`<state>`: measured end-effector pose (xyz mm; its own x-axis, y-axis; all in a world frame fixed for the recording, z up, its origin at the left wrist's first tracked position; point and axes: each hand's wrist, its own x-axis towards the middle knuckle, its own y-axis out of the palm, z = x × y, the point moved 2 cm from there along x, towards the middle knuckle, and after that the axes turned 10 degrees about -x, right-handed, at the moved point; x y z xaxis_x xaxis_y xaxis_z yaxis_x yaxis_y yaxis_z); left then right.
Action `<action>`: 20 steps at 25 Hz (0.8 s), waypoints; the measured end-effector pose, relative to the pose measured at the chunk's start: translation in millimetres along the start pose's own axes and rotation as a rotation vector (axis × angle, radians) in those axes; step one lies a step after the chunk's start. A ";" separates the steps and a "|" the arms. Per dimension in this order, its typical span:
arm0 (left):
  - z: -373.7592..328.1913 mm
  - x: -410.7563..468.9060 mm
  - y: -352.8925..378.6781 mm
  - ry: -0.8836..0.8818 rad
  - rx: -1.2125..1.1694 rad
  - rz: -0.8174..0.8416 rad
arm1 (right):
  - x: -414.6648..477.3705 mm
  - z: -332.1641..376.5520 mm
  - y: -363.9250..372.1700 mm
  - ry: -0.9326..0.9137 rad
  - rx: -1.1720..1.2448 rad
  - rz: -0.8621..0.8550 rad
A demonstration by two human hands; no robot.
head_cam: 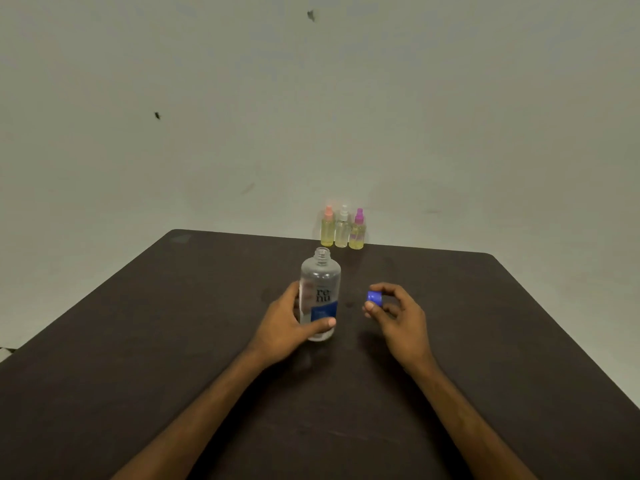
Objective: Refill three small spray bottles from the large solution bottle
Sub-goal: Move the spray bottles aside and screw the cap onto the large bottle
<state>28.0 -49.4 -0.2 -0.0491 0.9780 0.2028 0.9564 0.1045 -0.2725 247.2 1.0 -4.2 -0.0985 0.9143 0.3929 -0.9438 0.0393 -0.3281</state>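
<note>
The large clear solution bottle [320,289] with a blue label stands upright on the dark table [138,341], its threaded neck uncapped. My left hand [287,323] grips its lower body from the left. My right hand [398,315] holds the blue cap [374,297] between thumb and fingers, to the right of the bottle and apart from it. Three small spray bottles with yellowish liquid stand in a row at the table's far edge: an orange-topped one [327,227], a white-topped one [342,227] and a pink-topped one [357,230].
A pale wall rises right behind the table's far edge and the small bottles. The table's left and right edges slant outward toward me. A strip of light floor shows at either side.
</note>
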 end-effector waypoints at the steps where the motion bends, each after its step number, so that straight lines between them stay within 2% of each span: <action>1: -0.1 -7.7 3.3 0.024 0.000 0.028 | -1.1 1.0 1.4 0.017 0.023 -0.015; 5: 1.8 -21.0 8.2 0.116 0.012 0.039 | -4.0 23.2 7.2 -0.040 0.078 -0.121; 8: 0.4 -20.6 8.6 0.141 0.044 0.040 | 0.8 55.5 7.1 -0.168 0.231 -0.106; 13: 1.5 -18.7 8.4 0.157 0.049 0.053 | 13.5 99.7 20.0 -0.319 0.306 0.013; 20: 4.0 -17.0 8.1 0.156 0.058 0.073 | 24.1 103.8 18.7 -0.265 0.116 0.262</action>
<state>35.4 -64.4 -9.6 0.0699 0.9438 0.3231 0.9374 0.0486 -0.3450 194.4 -18.0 88.3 -0.4044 0.7510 0.5220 -0.9039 -0.2409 -0.3535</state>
